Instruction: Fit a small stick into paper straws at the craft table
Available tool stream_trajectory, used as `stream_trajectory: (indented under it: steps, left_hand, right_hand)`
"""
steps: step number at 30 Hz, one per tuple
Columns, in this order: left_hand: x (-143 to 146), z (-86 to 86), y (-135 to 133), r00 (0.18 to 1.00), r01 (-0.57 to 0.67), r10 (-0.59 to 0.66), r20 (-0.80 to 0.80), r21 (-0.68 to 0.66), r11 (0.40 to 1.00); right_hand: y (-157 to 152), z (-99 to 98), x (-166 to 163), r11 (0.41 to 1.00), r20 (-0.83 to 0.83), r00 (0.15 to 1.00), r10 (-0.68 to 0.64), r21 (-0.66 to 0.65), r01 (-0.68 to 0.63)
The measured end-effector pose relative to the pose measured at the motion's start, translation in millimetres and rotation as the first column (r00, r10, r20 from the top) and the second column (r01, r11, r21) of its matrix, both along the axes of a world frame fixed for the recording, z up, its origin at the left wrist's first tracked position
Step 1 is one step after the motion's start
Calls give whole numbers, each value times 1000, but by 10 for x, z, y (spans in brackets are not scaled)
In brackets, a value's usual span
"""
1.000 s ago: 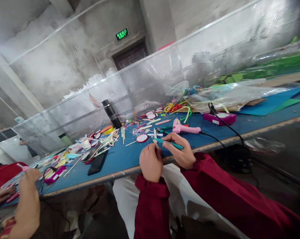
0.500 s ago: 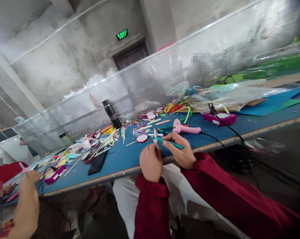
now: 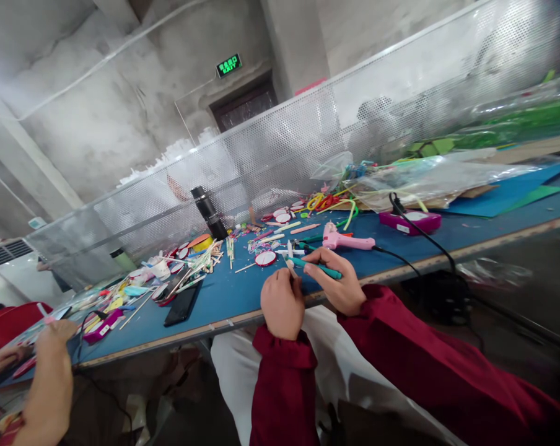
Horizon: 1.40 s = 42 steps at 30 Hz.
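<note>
Teal tool (image 3: pixel 318 267) is gripped in right hand (image 3: pixel 338 282), tip met at a small pale stick (image 3: pixel 289 266) pinched by left hand (image 3: pixel 282 303), both over blue tabletop (image 3: pixel 233 294) edge. Pink glue gun (image 3: pixel 345 238) is lying just behind.

Craft-littered blue table (image 3: pixel 233 297), glue gun (image 3: pixel 342 239)

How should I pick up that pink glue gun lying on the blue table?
Probably by its handle. The pink glue gun lies flat on its side on the blue table, so come down from above, fingers across the thicker handle part. Its black cord trails off to the right; keep clear of it.
</note>
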<state>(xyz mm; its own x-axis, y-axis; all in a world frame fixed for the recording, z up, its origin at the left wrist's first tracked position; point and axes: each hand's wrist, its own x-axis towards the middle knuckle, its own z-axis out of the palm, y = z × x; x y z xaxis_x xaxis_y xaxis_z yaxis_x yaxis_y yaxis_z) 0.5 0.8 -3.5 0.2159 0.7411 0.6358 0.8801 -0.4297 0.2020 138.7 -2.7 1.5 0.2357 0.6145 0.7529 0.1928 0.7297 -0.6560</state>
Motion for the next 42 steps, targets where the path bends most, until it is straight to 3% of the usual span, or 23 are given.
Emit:
stream_trajectory:
  steps: [11,22,30,36,42]
  left_hand:
    - [-6,8,-5,1000,1,-1,-10,12,1000]
    - [2,22,-26,999,-19,19,-32,-21,1000]
    - [16,13,-35,1000,7,-7,11,-11,1000]
    - [11,11,-40,1000,8,-8,3,-4,1000]
    - [11,34,-44,1000,1,-1,10,-3,1000]
  right_hand:
    - [-10,-7,12,1000,20,1000,8,-8,-8]
    - [-3,-59,-6,999,-174,984,-29,-40,22]
    - [-35,37,267,994,200,976,-87,-43,98]
    - [137,242,358,950,535,791,-296,76,304]
    - [449,375,300,925,720,633,-284,32,378]
